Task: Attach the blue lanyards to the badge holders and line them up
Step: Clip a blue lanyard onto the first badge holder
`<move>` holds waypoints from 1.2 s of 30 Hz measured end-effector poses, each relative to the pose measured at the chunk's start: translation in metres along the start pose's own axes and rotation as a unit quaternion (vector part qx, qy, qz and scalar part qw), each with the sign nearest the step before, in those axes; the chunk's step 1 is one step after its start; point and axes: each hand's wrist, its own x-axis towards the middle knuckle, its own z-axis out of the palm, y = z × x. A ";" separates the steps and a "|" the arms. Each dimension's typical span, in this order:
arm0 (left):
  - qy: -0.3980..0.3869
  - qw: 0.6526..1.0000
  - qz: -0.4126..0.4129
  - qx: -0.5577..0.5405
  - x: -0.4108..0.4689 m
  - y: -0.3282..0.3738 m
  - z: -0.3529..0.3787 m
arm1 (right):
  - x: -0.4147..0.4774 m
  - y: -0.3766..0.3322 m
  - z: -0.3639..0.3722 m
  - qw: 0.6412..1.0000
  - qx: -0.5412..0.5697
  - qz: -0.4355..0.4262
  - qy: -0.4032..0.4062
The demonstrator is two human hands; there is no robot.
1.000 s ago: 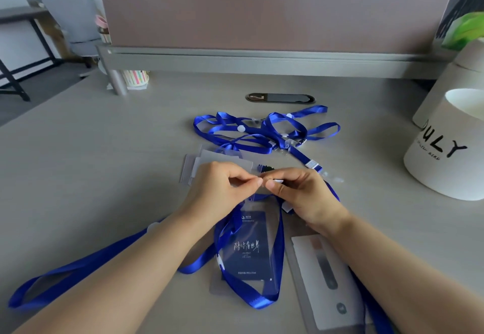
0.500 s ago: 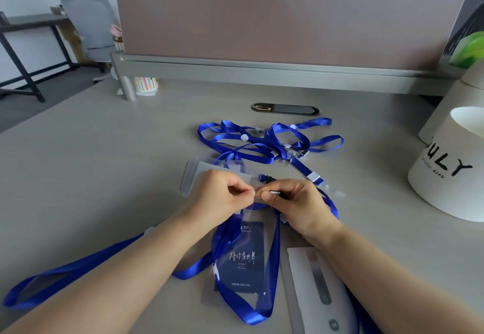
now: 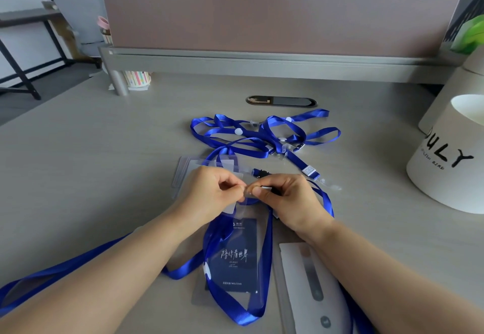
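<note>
My left hand [image 3: 209,194] pinches the top edge of a clear badge holder [image 3: 235,257] with a dark blue card inside. My right hand [image 3: 290,200] pinches the clip end of a blue lanyard [image 3: 264,268] against that same top edge; fingertips of both hands meet there. The lanyard's strap loops down around the holder. A tangle of loose blue lanyards [image 3: 262,134] lies farther back on the desk. A small stack of empty clear holders [image 3: 183,171] sits behind my left hand. Another blue lanyard [image 3: 52,278] trails off to the lower left.
A white badge holder [image 3: 309,281] lies under my right forearm. A white cylindrical tub marked "JULY" [image 3: 447,160] stands at the right. A desk divider [image 3: 262,14] closes the back, with a cable grommet [image 3: 281,101] in front and a striped cup [image 3: 137,78] at back left.
My hands stay pinched together at the holder's top edge, fingers shifting slightly. The camera has tilted, so the view of the desk moves a little.
</note>
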 end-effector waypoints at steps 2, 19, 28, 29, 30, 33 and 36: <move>-0.002 1.000 -0.006 -0.011 0.000 0.000 -0.001 | 0.000 -0.002 0.000 1.000 0.003 0.005 -0.004; -0.044 0.976 0.136 0.167 0.004 -0.001 -0.007 | 0.000 -0.004 0.003 0.999 0.004 -0.032 -0.001; -0.079 0.983 0.145 0.079 0.007 -0.004 -0.006 | 0.001 -0.006 0.002 0.999 0.043 -0.029 -0.006; -0.076 0.984 0.145 0.068 0.007 -0.005 -0.006 | 0.001 -0.007 0.002 0.998 0.049 -0.028 -0.005; -0.072 0.986 0.142 0.058 0.007 -0.006 -0.006 | 0.000 -0.008 0.002 0.998 0.055 -0.027 -0.003; -0.072 0.988 0.137 0.028 0.007 -0.010 -0.005 | 0.001 -0.013 0.002 0.997 0.072 -0.022 0.003; -0.011 0.981 0.184 0.059 0.008 -0.015 -0.006 | 0.000 -0.017 0.000 0.995 0.097 -0.002 -0.005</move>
